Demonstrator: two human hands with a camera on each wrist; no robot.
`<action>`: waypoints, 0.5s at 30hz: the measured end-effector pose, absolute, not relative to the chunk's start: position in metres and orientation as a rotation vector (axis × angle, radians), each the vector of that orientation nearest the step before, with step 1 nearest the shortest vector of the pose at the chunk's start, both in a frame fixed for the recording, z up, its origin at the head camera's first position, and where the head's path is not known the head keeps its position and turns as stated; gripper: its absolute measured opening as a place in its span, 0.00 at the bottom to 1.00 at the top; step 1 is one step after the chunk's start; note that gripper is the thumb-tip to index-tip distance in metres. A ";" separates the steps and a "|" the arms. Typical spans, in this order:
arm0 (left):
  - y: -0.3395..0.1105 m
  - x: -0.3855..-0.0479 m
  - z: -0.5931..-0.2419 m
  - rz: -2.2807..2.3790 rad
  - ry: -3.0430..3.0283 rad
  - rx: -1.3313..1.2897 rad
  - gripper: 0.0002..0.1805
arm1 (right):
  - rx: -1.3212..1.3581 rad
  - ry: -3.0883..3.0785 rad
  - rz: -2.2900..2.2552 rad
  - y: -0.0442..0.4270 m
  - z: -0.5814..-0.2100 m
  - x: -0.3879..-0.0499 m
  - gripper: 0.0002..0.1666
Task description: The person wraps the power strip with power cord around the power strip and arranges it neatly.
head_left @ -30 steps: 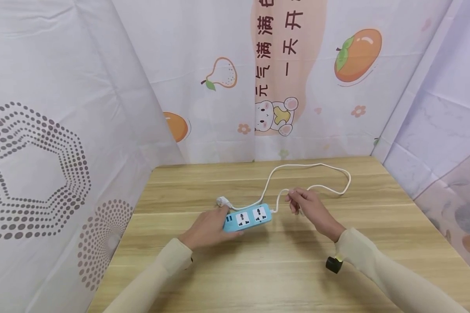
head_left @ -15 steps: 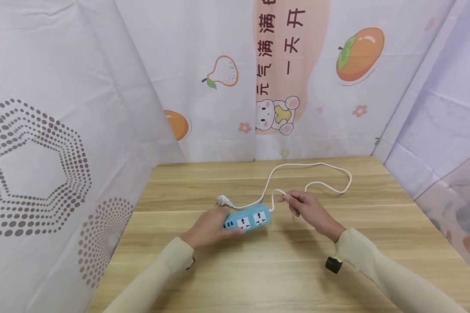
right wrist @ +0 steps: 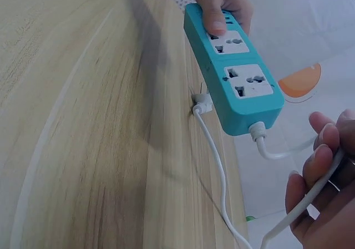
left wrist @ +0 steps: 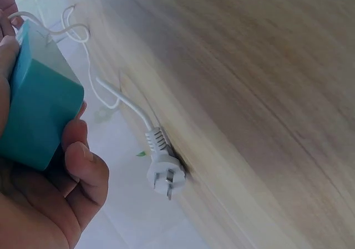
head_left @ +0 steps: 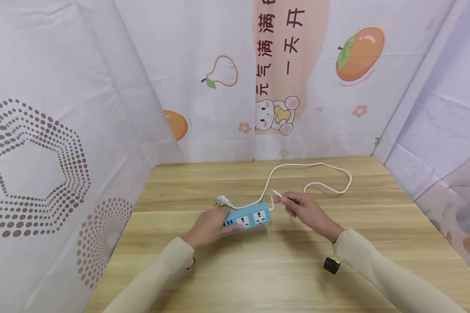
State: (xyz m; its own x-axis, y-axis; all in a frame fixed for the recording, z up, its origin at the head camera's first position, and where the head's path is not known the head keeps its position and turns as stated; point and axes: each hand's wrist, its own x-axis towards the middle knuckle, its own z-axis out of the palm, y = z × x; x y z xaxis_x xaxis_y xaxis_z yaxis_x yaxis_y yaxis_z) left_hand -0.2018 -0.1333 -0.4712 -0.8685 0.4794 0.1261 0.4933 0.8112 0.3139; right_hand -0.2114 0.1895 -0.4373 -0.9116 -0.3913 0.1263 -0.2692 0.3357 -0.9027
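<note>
My left hand [head_left: 208,227] grips the USB end of a teal power strip [head_left: 252,215], its thumb lying across the top by a white socket. In the right wrist view the power strip [right wrist: 233,71] is held up off the table, two sockets showing. My right hand [head_left: 308,211] pinches the white cord [head_left: 275,192] a short way from where it leaves the strip; the cord bends in a small arch between them. The white plug [head_left: 222,201] lies on the table just beyond my left hand. Its pins show in the left wrist view, where the plug [left wrist: 166,174] lies apart from the fingers.
The rest of the cord [head_left: 317,164] loops over the back right of the wooden table [head_left: 235,278]. A printed curtain [head_left: 211,113] hangs along the table's back edge, with more curtain at both sides.
My right hand has moved left along the cord toward the strip, and the arch of cord has narrowed. The strip has turned slightly in my left hand, whose thumb now reaches onto its top.
</note>
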 end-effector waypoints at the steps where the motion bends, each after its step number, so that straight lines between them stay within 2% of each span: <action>1: -0.132 -0.201 -0.471 -0.536 -2.955 -0.785 0.33 | -0.637 2.481 -1.629 0.189 -0.438 -0.211 0.16; 9: -0.122 -0.202 -0.470 -0.558 -2.974 -0.744 0.35 | -0.818 2.559 -1.514 0.181 -0.441 -0.210 0.14; 15: -0.116 -0.204 -0.471 -0.524 -2.930 -0.806 0.32 | -0.958 2.614 -1.407 0.173 -0.441 -0.209 0.11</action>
State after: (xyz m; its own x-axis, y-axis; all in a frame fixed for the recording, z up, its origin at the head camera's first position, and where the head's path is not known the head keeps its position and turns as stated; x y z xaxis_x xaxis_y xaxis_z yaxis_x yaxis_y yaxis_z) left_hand -0.2035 -0.1159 -0.4706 -0.8617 0.4866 0.1438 0.5063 0.8056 0.3077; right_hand -0.2090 0.1734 -0.4406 -0.8111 -0.5247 0.2585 -0.5048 0.4047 -0.7625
